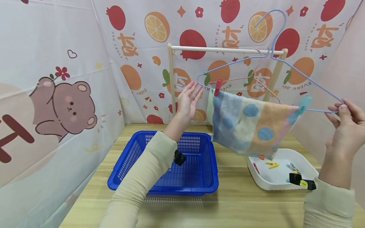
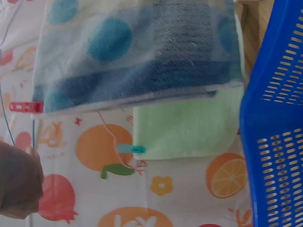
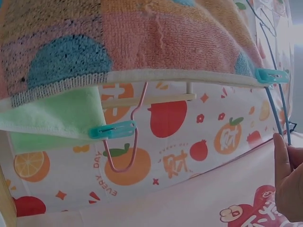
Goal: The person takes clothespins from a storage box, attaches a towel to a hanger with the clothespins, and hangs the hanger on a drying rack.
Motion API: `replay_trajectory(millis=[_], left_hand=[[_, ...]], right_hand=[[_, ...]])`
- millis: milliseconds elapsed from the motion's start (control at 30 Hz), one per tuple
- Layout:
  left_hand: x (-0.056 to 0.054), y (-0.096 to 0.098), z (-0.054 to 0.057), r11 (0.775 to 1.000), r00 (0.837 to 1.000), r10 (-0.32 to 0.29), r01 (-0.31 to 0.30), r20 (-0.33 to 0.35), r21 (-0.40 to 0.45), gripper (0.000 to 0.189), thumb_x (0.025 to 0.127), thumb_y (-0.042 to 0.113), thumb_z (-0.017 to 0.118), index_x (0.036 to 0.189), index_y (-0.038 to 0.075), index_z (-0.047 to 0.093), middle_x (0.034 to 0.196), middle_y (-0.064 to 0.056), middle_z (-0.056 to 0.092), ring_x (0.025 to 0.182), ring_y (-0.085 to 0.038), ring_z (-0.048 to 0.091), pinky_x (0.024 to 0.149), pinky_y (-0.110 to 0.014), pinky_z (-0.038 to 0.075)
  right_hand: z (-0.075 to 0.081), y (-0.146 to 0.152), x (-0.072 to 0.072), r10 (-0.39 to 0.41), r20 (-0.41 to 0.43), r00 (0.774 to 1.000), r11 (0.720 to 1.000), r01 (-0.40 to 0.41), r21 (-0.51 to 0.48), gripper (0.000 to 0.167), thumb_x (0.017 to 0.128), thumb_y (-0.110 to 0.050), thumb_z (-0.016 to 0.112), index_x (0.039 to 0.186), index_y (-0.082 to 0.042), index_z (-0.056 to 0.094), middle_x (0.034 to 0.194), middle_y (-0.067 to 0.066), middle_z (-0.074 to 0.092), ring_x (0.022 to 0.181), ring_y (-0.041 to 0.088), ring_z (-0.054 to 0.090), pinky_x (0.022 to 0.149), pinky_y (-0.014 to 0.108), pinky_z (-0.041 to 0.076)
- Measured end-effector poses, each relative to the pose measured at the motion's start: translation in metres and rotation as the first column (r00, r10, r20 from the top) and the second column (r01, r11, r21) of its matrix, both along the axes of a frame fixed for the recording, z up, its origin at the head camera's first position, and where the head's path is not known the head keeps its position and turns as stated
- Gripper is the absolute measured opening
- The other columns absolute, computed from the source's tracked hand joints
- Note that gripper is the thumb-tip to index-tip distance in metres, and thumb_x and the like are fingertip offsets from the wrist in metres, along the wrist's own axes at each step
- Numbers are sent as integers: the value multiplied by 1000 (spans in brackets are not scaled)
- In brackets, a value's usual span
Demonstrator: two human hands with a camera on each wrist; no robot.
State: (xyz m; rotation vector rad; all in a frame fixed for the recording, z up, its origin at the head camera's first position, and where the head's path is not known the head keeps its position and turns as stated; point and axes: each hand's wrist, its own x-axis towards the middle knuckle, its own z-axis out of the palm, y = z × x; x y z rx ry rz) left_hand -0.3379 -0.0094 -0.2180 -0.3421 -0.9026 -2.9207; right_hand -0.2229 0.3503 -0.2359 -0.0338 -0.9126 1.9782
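Observation:
A light-blue wire hanger [image 1: 274, 42] is held up in front of a wooden rack, its hook above the rail. My right hand [image 1: 346, 126] pinches the hanger's right end between thumb and fingers. With fingers extended, my left hand [image 1: 186, 99] is at the hanger's left end, seemingly touching it. From the hanger's lower bar hangs a patterned towel [image 1: 253, 123] with blue dots. A red clothespin [image 1: 218, 87] grips its left corner; a teal clothespin [image 1: 304, 104] grips the right. Behind it, a pink hanger [image 3: 135, 123] carries a green cloth [image 2: 189, 127] with teal clothespins.
The rack's rail [image 1: 216, 49] runs across the back, with the pink hanger on it. A blue plastic basket [image 1: 211, 180] stands on the wooden table [image 1: 236, 209]. At right, a white tray [image 1: 273, 186] holds several clothespins. Printed curtains enclose the back and sides.

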Motion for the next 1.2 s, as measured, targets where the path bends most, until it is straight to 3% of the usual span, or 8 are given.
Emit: replay_trajectory(millis=[367,500,533,633,733,767,900,1200], left_hand=[[-31,6,-8,974,984,-146,124,106,190,40,97,1,35,137,-3,33,140,-17,35,126,-31,36,98,-33,35],[-53,2,-21,960,973,-172,132,151,246,39,96,2,38,135,-5,35,139,-18,36,125,-33,36,100,-36,33],[-67,-1,-30,950,970,-198,154,143,272,40,94,2,43,133,-4,38,138,-17,38,123,-33,39,98,-36,36],[-79,-7,-39,947,964,-204,150,173,283,40,91,2,48,131,-5,42,135,-17,42,121,-33,42,96,-35,37],[-79,-11,-43,950,963,-193,135,189,281,38,93,3,48,130,-4,42,135,-16,42,121,-32,42,96,-33,37],[-70,-12,-38,959,963,-166,108,213,261,37,95,3,44,131,-5,41,136,-16,41,123,-31,40,98,-33,35],[-65,-18,-36,967,967,-142,89,214,240,39,97,5,40,134,-2,36,138,-14,39,126,-29,36,99,-31,34],[-75,-34,-41,973,972,-130,88,194,214,43,98,8,39,139,0,31,143,-12,33,128,-26,34,96,-30,37]], right_hand=[[1,-5,-7,19,-104,994,1000,-18,12,32,72,2,73,101,13,63,90,20,61,75,26,65,63,30,49],[-3,-11,-12,33,-71,997,998,-29,57,32,73,0,73,101,12,64,90,20,62,74,25,65,63,29,49],[-4,-12,-13,44,-55,998,997,-40,65,33,72,-1,74,102,11,64,91,19,62,74,24,65,63,29,49],[-7,-17,-17,94,-21,995,993,-93,68,36,70,-1,75,103,9,65,93,18,63,75,24,65,63,29,49],[-10,-21,-20,140,-6,990,988,-139,65,37,70,0,75,104,8,65,94,18,64,76,24,65,64,28,49],[-10,-22,-21,151,-9,988,987,-150,63,36,70,0,75,105,8,65,94,18,64,76,24,65,64,29,49],[-13,-29,-26,182,-26,983,982,-180,63,36,70,2,74,105,9,64,92,19,64,75,24,65,64,29,49],[-16,-43,-38,223,-46,974,974,-221,49,37,70,4,74,104,10,64,88,20,64,72,25,65,60,29,50]])
